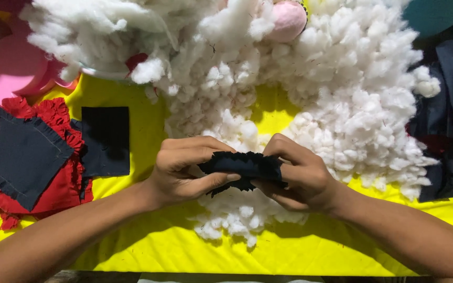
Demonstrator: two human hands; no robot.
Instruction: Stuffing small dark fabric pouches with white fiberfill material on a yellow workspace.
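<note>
Fingers (205, 181): both sets pinched on the same small dark fabric piece (243, 166), held betw. the two hands just above the tabletop. Left hand (184, 170) thumb under, forefingers curled over the piece's left end. Right hand (294, 175) clamps the right end, fingertips tucked beneath, knuckles up. Neither hand slack; both grasping.

Fabric piece: navy to near-black, small, roughly oblong as held, bunched or folded. Edge is frilled, a short pleated ruffle showing along top and lower left. Matte cloth. Can't tell whether it's one layer or two.

Directly below and behind the hands: white stuffing fibre (310, 89), a big loose heap in fluffy clumps, spreading from the top centre down to a smaller tuft (237, 220) under the wrists. Hands sit over it, piece close to the fluff but contact unclear.

Outward: yellow cloth (148, 246) covers the tabletop, wrinkled, speckled w. lint. Left side: a red ruffled piece (53, 191) w. a navy frayed-edge patch (19, 154) lying on top, angled like a diamond. Just beside it, a plain dark square of fabric (106, 139), flat, touching or overlapping the red piece's right edge. Top left: pink rounded object (6, 68), partly cut off. Top centre: pale pink ball-like thing (288, 20) half buried in stuffing. Right edge: pile of dark navy cloth (449, 115), folded, some red showing.
</note>
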